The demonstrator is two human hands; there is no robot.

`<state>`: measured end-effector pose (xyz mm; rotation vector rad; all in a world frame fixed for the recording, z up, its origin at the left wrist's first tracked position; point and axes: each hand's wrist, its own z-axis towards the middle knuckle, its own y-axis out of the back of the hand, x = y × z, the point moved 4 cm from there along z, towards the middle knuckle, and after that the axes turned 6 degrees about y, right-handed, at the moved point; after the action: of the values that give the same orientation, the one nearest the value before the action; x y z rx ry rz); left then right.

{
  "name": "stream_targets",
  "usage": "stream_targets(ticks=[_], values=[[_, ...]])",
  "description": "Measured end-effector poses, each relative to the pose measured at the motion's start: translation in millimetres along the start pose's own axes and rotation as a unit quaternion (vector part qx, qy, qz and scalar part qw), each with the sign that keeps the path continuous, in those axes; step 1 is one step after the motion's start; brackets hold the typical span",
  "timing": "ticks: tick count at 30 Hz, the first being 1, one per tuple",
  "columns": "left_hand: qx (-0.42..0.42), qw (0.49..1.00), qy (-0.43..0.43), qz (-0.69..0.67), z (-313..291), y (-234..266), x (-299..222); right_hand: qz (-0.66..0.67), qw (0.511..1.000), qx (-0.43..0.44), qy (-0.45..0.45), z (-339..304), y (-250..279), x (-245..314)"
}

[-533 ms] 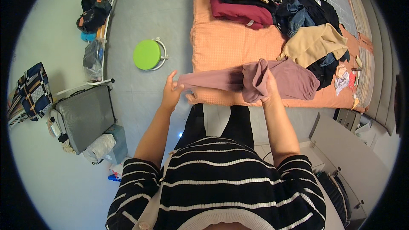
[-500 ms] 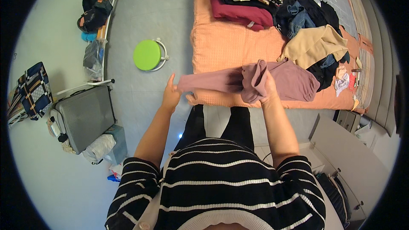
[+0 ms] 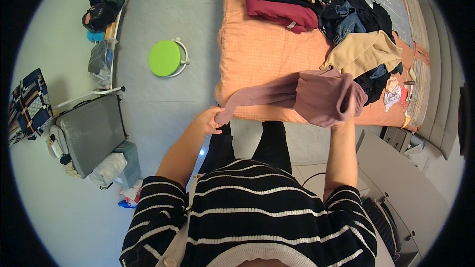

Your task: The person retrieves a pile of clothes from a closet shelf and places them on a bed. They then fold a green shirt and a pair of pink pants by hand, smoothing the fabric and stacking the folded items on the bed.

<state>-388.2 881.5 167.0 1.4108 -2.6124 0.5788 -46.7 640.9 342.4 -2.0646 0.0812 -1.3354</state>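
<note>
A mauve garment (image 3: 324, 98) stretches across the near edge of the bed; whether it is a top or trousers I cannot tell. My left hand (image 3: 210, 120) pinches the end of its long, narrow sleeve or leg, just off the bed's left corner. The wider part is bunched at the right, where my right hand (image 3: 348, 118) reaches up into the folds beside a dark opening. Fabric and blur hide the fingers of that hand. A tan garment (image 3: 363, 54) lies just beyond, over a heap of black clothes (image 3: 368, 17) and a denim piece (image 3: 346, 30).
An orange bedspread (image 3: 269, 59) covers the bed, with a folded dark red garment (image 3: 277, 12) in a stack at the far side. On the floor at left stand a green round stool (image 3: 165, 58) and a grey suitcase (image 3: 91, 133). A white cabinet door (image 3: 396, 178) is at right.
My left hand has moved down and slightly right with the narrow end, which now curves. My right hand has shifted right, and the bunched part has spread out and moved right with it.
</note>
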Motion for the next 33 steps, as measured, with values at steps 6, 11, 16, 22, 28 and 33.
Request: stream_targets(ticks=[6,11,16,22,28,33], values=[[0.057,0.973,-0.224,-0.008,-9.1,3.7,-36.1,-0.258,0.946,-0.091,0.174,-9.8,-6.3,143.0],[0.115,0.909,-0.396,0.062,-56.7,3.5,-81.8,-0.520,0.711,-0.050,0.471,-42.6,-45.2,257.5],[0.178,0.881,-0.438,0.016,-84.1,-27.2,-91.9,-0.359,0.847,-0.178,0.349,-51.2,29.1,339.8],[-0.098,0.823,-0.548,0.108,-84.6,-27.8,-89.0,-0.213,0.947,-0.106,0.214,-60.0,37.5,342.0],[-0.302,0.696,-0.615,0.214,-91.3,-23.3,-85.7,-0.165,0.977,-0.056,0.124,-57.7,68.4,336.0],[-0.182,0.674,-0.655,0.288,-66.9,-8.9,-94.1,-0.182,0.968,-0.065,0.160,-48.6,57.7,325.0]])
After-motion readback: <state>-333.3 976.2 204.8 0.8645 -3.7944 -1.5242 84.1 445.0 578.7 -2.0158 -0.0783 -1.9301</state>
